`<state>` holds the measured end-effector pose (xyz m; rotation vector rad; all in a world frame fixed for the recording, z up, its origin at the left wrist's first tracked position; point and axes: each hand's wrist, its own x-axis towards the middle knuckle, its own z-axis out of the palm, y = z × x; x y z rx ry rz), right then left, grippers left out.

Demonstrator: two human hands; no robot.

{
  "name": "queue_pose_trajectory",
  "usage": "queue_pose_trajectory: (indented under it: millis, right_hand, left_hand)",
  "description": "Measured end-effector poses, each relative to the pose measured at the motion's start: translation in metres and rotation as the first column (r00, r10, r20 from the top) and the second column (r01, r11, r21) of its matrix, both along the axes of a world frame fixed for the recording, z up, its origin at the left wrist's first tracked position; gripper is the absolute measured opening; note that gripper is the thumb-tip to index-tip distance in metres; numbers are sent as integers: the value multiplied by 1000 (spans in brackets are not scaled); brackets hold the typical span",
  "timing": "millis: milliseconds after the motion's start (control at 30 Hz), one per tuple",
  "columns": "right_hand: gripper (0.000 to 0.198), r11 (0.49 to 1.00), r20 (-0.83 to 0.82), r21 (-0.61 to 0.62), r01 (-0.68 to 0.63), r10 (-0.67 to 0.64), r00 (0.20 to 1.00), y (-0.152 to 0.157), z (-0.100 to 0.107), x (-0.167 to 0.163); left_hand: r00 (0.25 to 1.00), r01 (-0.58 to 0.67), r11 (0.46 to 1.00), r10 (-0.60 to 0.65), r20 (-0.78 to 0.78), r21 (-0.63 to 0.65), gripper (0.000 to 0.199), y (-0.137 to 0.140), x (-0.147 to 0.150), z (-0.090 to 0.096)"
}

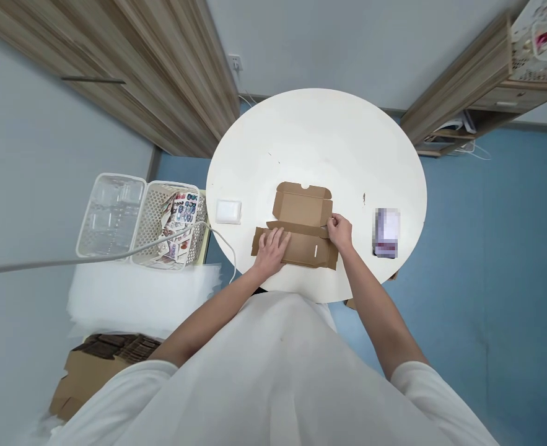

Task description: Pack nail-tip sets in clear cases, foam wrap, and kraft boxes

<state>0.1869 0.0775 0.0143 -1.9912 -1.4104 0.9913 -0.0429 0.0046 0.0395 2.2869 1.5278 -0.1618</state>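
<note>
A brown cardboard box (302,209), unfolded and partly creased, lies on the white oval table (317,136) in front of me. My left hand (272,249) rests with fingers spread on the near panel, toward its left end. At the right end of the middle fold, my right hand (339,231) pinches a side flap of the cardboard between thumb and fingers. The far panel has rounded flaps and a small notch in its far edge. A narrow white mark shows on the near panel.
Left on the table is a small white rectangular pack (228,211); a blurred-out purple item (386,232) lies right. Beside the table stand a white basket (150,238) of printed sheets and a bin of clear plastic cases (110,214). A white cable (161,239) crosses them. Flat cardboard (87,378) is lower left.
</note>
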Motion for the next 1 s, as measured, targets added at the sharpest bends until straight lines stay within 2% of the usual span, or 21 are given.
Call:
queue_pose_trajectory:
  millis: [167, 367, 433, 467, 533, 633, 667, 700, 767, 833, 900, 1000]
  right_hand:
    - [27, 996, -19, -22, -84, 84, 996, -15, 10, 0]
    - [32, 991, 127, -78, -108, 117, 985, -40, 16, -13]
    - [40, 992, 239, -19, -122, 123, 963, -52, 22, -19]
    - [47, 988, 312, 31, -153, 136, 940, -60, 25, -22]
    - [72, 951, 454, 96, -295, 222, 863, -77, 29, -31]
    - [94, 808, 535, -7, -589, 501, 681, -104, 29, -45]
    - [98, 776, 543, -55, -628, 551, 634, -111, 26, -49]
    - [100, 767, 553, -97, -634, 571, 607, -117, 24, -54]
    - [101, 779, 570, -154, -607, 572, 590, -126, 18, -61]
    - [101, 803, 582, -174, -571, 551, 598, -130, 14, -66]
    - [100, 817, 584, -174, -550, 536, 610, -132, 12, -68]
    - [97, 827, 578, -169, -536, 524, 625, -134, 11, -71]
  left_hand:
    - [999, 28, 999, -27, -27, 31, 108, 5, 1, 3]
    - [996, 87, 996, -87, -31, 9, 107, 2, -8, -2]
    - [994, 107, 994, -106, -21, 28, 105, 0, -13, -3]
    - [993, 116, 993, -115, -18, 38, 104, -2, -15, -3]
    - [991, 131, 990, -130, -14, 55, 102, -5, -18, -3]
    - [988, 156, 985, -156, -7, 76, 101, -9, -20, -3]
    - [986, 167, 983, -167, -2, 82, 101, -11, -21, -3]
    - [984, 176, 981, -177, 6, 88, 102, -13, -23, -3]
    - [985, 165, 980, -169, 28, 107, 106, -19, -30, -5]
    - [995, 75, 988, -83, 57, 135, 112, -28, -43, -9]
    - [991, -100, 983, 84, 105, 153, 114, -39, -61, -16]
    - [914, -364, 926, 334, 232, 101, 102, -51, -89, -30]
